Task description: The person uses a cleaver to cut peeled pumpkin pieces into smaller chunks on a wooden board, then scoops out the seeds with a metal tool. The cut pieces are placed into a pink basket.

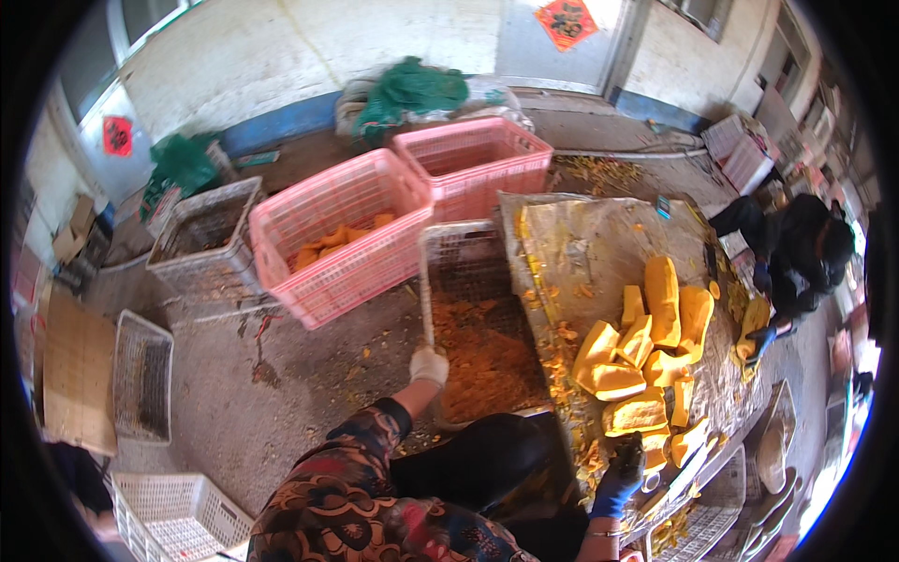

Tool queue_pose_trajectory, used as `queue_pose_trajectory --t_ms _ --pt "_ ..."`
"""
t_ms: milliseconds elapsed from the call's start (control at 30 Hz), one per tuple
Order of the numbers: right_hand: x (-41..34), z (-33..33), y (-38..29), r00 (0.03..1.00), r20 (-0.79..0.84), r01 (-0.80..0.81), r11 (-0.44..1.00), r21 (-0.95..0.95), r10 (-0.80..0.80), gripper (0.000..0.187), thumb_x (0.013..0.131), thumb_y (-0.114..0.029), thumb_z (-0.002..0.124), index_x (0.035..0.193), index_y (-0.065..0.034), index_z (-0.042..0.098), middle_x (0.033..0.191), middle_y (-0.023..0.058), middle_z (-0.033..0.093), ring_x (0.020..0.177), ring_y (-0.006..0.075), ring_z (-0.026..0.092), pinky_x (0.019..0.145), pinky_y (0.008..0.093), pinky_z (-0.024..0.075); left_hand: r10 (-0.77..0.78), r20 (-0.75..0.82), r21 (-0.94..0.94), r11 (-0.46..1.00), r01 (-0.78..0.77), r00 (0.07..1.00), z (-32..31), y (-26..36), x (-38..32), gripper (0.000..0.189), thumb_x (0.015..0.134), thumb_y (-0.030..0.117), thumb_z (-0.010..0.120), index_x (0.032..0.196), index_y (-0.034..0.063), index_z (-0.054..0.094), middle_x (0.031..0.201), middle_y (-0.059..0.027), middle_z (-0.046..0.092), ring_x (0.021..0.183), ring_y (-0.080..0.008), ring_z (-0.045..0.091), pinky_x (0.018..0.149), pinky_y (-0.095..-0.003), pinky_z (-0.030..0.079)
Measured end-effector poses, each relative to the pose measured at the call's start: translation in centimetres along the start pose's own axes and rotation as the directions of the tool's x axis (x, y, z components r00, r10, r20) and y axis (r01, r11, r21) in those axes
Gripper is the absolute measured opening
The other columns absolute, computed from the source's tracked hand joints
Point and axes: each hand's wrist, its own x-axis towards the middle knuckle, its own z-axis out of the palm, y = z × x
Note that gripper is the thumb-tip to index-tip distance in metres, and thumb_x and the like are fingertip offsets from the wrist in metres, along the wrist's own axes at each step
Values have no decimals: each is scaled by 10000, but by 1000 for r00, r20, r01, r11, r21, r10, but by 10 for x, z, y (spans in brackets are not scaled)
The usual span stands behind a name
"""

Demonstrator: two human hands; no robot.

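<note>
My left hand (429,366), in a whitish glove, grips the left rim of a plastic crate (427,295) that holds orange pumpkin pulp and scraps (484,351). My right hand (618,474), in a dark and blue glove, is at the near part of the covered work table (604,225), beside the peeled pumpkin pieces (635,413). Its fingers are dark and partly hidden, so whether they hold anything cannot be told. Several peeled yellow pumpkin pieces (661,302) lie in a heap on the table. A long light-coloured blade-like object (692,469) lies near the table's right edge.
A pink crate (344,260) with pumpkin pieces, another pink crate (477,168) and a grey crate (204,260) stand ahead. More crates (186,520) sit at left. A co-worker (801,253) in dark clothes bends at the table's right side, a gloved hand at a pumpkin (753,327).
</note>
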Motion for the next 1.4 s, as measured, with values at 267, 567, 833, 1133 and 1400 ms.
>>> queue_pose_trajectory --t_ms 267,567,833,1133,1400 --pt "13 16 -14 979 -130 155 987 -48 -160 188 887 -2 630 1071 1 670 1132 192 679 1030 323 665 879 368 533 485 2 556 726 -404 875 -13 -28 37 261 978 244 481 970 46 650 777 -67 599 656 -209 533 617 -376 468" --pt "-116 -168 35 651 -757 -304 931 -204 47 251 904 -47 642 1149 6 655 1198 144 664 990 240 658 868 305 508 374 -47 220 908 -355 926 -5 -2 28 305 898 165 604 1066 -84 655 963 -196 689 766 -261 591 715 -416 490" --pt "-420 -234 99 -82 -964 -936 314 162 253 541 891 -200 641 1340 61 487 1294 236 579 1134 385 585 1024 411 440 535 52 786 499 -364 844 5 39 -6 464 878 296 654 1124 -96 634 1080 -314 657 1011 -438 642 870 -463 510" --pt "-404 -139 116 -334 -208 31 231 972 920 486 809 -60 664 1268 -37 508 1087 155 641 876 326 666 721 459 578 766 642 -637 519 -570 -21 136 107 -356 335 967 106 560 1294 37 567 1184 -82 632 1057 -166 607 877 -304 517" --pt "-400 -150 109 -307 -326 -76 319 945 894 456 751 30 620 1202 20 555 1051 164 654 854 321 672 730 411 562 -187 982 112 669 -735 -21 212 -116 -613 672 816 206 732 1374 -40 448 1181 -177 636 1029 -283 638 890 -350 506"
